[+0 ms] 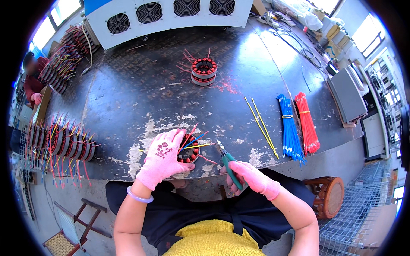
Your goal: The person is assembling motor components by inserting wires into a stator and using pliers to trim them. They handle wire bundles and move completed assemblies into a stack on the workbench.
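Chipped in patches, the dark tabletop is backed by a white fan-grilled cabinet. Near the front edge, a wound stator is steadied by the left hand, fingers partly curled round it. Green-handled cutters are gripped by the right hand, fingers closed. Firm bracing is advised, blades being kept clear of the windings.

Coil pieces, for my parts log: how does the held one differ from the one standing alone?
The held coil piece is gripped by the left hand; the lone coil piece stands untouched. The held coil piece shows blue, yellow and red wires; the lone coil piece only reddish wires. Both have red windings set in a ring.
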